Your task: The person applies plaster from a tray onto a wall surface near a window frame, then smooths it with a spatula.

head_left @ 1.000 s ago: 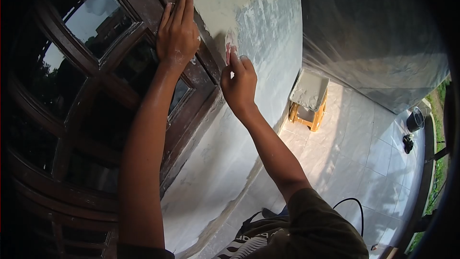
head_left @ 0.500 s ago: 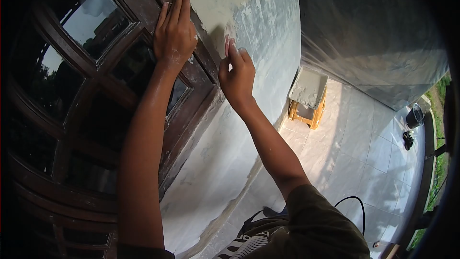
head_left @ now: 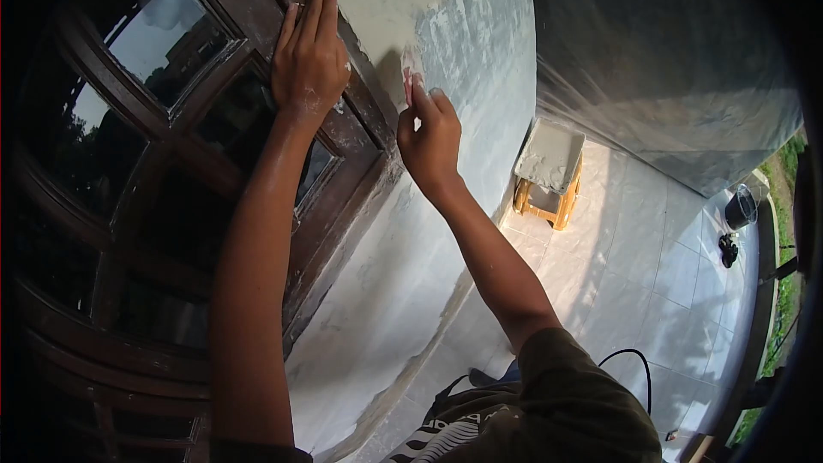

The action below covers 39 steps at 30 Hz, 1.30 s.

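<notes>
**Left hand braced on the frame, pinkish piece held to the wall**

The left hand (head_left: 310, 51) lies flat with its fingers straight and close together on the dark wooden window frame (head_left: 257, 0), at about 11 o'clock in the view. It grips nothing and only presses on the wood, just beside a glass pane (head_left: 159, 30). The right hand (head_left: 431, 141), near 12 o'clock, pinches a small pinkish piece (head_left: 408, 84) between thumb and fingertips, the other fingers curled; what the piece is cannot be told. The piece's tip touches the wall (head_left: 480, 60) just beside the frame's edge, where a pale smooth coat meets patchy grey. At 3 o'clock from the right hand, well apart on the tiled floor (head_left: 651, 266), a yellow stool (head_left: 549, 197) carries a tray of grey paste (head_left: 550, 154). A dark bucket (head_left: 741, 208) stands by the view's 3 o'clock edge. A black cable (head_left: 630, 358) loops at 5 o'clock, beside the person's sleeve (head_left: 566, 394)
</notes>
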Tool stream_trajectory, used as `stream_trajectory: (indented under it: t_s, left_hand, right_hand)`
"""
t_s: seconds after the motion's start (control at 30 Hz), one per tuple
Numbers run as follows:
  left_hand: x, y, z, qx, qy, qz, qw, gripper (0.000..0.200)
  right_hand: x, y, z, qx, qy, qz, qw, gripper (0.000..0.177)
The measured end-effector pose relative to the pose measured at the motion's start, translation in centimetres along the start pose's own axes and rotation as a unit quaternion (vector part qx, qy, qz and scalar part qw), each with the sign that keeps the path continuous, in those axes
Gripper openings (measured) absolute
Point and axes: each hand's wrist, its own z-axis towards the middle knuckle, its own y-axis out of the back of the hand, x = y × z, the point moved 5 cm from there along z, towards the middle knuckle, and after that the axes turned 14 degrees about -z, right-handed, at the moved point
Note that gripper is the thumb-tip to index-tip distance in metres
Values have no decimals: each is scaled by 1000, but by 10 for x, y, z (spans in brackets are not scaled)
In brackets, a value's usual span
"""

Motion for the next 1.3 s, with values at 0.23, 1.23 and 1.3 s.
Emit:
stream_trajectory:
  t_s: [0.23, 1.23, 1.3]
  left_hand:
    - [1, 0, 1, 1, 5, -2, 1000, 55]
    - [1, 0, 2, -2, -2, 5, 1000, 54]
    - [0, 0, 3, -5, -1, 1, 1000, 53]
  right_hand:
    - [9, -35, -11, 30, 40, -82, 995, 38]
    - [-20, -44, 6, 21, 10, -30, 999, 32]
    - [0, -36, -37, 24, 27, -46, 998, 43]
